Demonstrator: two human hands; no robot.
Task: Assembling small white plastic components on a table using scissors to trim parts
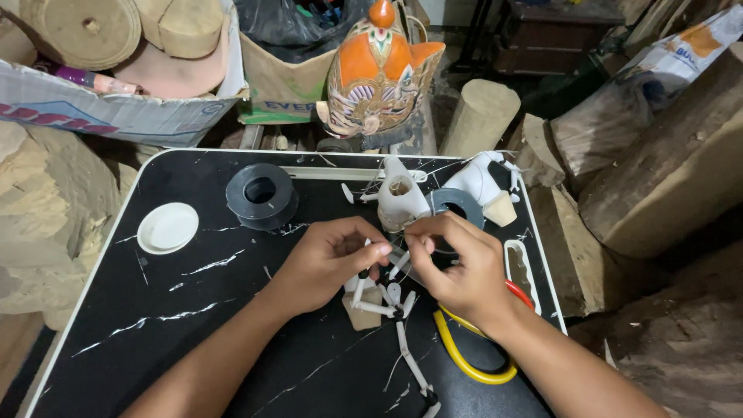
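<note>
Both hands meet over the middle of a black marble-patterned table (pixel 193 310). My left hand (pixel 329 259) pinches a small white puppet piece, with thin white jointed arms (pixel 402 325) hanging below it onto the table. My right hand (pixel 460 271) pinches the same spot from the right, fingertips almost touching the left ones; what it grips is too small to tell. Just behind the hands stands a white unpainted puppet torso (pixel 398 203).
A dark grey spool (pixel 261 195) and a white round lid (pixel 168 227) lie at the left. Yellow-handled pliers (pixel 464 360) rest under my right wrist. A painted orange puppet head (pixel 377 70), cardboard boxes and wood logs crowd the table's far and right sides.
</note>
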